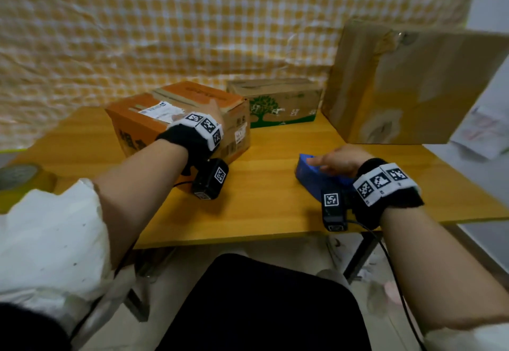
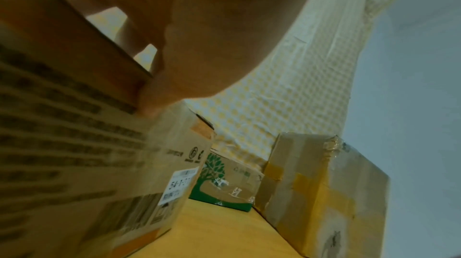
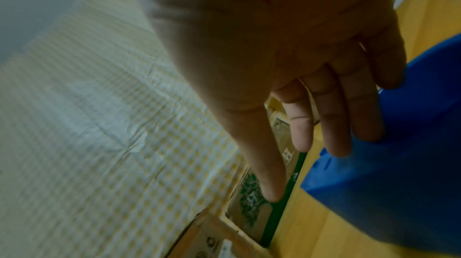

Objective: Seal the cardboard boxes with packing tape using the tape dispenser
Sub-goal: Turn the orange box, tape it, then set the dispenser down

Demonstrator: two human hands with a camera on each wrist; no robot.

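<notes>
An orange-brown cardboard box (image 1: 165,122) with a white label stands on the wooden table (image 1: 261,202), left of centre. My left hand (image 1: 213,108) lies flat on its top near the right edge. In the left wrist view the left hand (image 2: 162,59) has its fingers over the box (image 2: 75,144) top and its thumb against the side. A blue tape dispenser (image 1: 308,177) lies on the table to the right. My right hand (image 1: 336,162) rests on it with straight fingers (image 3: 336,124) touching the blue body (image 3: 386,183), the thumb spread away from it.
A box printed with a green tree (image 1: 278,102) sits behind the orange one. A large taped brown box (image 1: 399,83) stands at the back right. A tape roll (image 1: 22,177) lies at the far left edge. Checked cloth hangs behind the table.
</notes>
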